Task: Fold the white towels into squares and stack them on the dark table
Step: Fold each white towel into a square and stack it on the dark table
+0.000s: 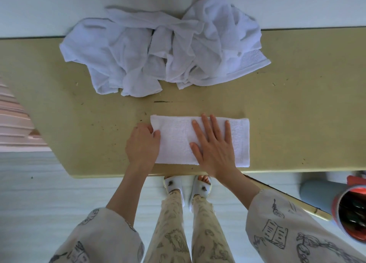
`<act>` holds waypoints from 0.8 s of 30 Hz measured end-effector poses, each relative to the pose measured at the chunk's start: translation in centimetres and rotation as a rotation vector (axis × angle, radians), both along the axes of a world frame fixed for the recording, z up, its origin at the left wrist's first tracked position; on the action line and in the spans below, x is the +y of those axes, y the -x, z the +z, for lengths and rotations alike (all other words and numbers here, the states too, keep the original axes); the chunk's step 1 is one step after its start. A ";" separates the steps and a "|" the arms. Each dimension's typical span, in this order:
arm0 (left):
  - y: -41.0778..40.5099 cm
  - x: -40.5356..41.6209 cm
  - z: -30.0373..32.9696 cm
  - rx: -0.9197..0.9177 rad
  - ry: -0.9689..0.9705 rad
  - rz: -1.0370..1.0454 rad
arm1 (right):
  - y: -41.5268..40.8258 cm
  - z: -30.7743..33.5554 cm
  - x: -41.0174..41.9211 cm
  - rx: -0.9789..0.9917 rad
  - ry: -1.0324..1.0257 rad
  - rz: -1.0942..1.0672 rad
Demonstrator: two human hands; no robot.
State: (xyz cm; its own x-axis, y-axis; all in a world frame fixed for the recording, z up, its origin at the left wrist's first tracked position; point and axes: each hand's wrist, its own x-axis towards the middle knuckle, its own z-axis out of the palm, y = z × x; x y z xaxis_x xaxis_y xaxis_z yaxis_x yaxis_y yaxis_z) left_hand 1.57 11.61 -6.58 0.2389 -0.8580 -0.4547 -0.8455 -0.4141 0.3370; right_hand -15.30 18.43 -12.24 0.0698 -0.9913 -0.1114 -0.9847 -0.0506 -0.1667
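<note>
You've got one towel (174, 140) folded to a long strip at the desk (297, 108) near edge. Your left hand (143, 144) pinches its left end; right hand (214, 144) presses flat, fingers spread. Still needs halving to a square. Unfolded pile (158, 50) waits at back; no stack yet.

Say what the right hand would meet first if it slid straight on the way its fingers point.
The right hand lies flat on the folded towel, fingers pointing away across the table. It would cross the towel's far edge, then bare tabletop, and probably meet the heap of unfolded towels first.
</note>
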 end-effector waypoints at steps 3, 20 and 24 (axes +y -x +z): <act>-0.6 -0.4 0.2 0.175 -0.038 0.145 | 0.0 0.0 -0.1 -0.002 -0.009 0.008; 3.8 -1.0 6.0 0.600 -0.020 0.111 | 3.9 4.4 0.6 -0.522 0.089 -0.208; 9.3 0.1 4.5 0.540 -0.015 -0.001 | 6.4 6.3 2.2 -0.883 -0.102 -0.673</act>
